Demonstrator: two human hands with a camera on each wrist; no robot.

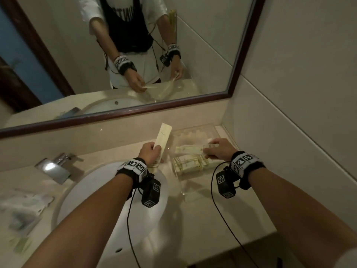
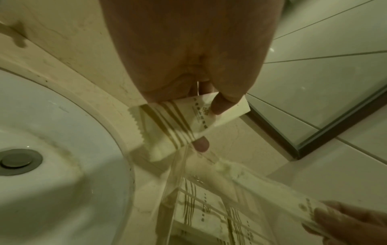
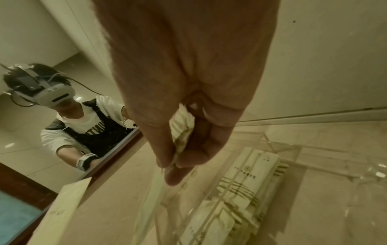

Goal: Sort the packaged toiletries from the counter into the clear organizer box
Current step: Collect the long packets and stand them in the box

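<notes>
My left hand (image 1: 150, 151) grips a long cream striped packet (image 1: 163, 139) near its lower end, holding it upright just left of the clear organizer box (image 1: 216, 130); in the left wrist view the thumb (image 2: 222, 104) presses on that packet (image 2: 173, 131). My right hand (image 1: 216, 149) pinches one end of a second cream packet (image 1: 190, 149), which lies flat over the box. In the right wrist view my fingers (image 3: 184, 159) pinch that packet's end (image 3: 182, 132). Several matching packets (image 1: 190, 164) lie stacked in the box's near part (image 3: 240, 187).
A white basin (image 1: 108, 200) with a chrome tap (image 1: 56, 167) sits left of the box. More blurred packets (image 1: 23, 207) lie on the counter at far left. A framed mirror (image 1: 234, 74) runs behind, and a tiled wall closes the right side.
</notes>
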